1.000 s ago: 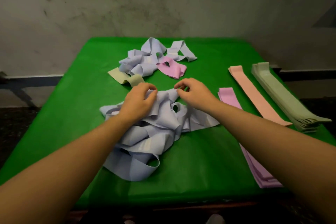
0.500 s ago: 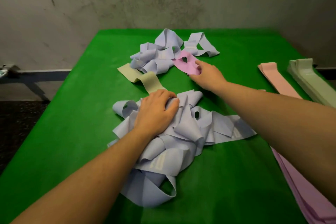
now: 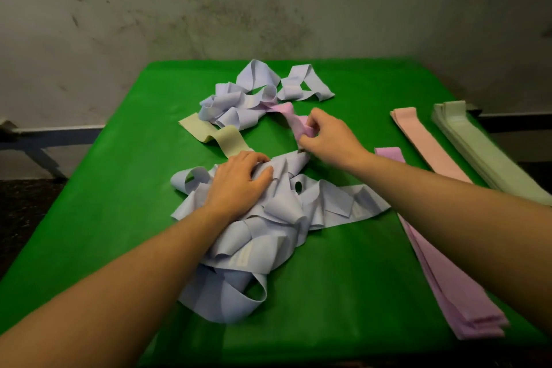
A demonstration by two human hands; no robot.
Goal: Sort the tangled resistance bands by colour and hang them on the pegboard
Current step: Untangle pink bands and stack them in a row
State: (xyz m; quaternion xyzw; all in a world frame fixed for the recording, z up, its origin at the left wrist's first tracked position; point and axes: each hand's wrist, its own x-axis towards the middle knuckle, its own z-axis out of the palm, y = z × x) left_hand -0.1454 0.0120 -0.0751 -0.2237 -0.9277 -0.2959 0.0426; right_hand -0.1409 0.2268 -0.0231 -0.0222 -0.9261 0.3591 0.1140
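I press my left hand (image 3: 239, 182), fingers flat, on the near blue band pile (image 3: 268, 218) while my right hand (image 3: 325, 137) pinches the pink band (image 3: 291, 116).

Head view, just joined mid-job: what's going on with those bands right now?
A person is sorting tangled bands on the green table. The right hand pinches a pink band at the edge of the far lavender tangle. The left hand presses on the near lavender pile. Flat stacks of purple, peach and pale green bands lie to the right. No pegboard is visible.
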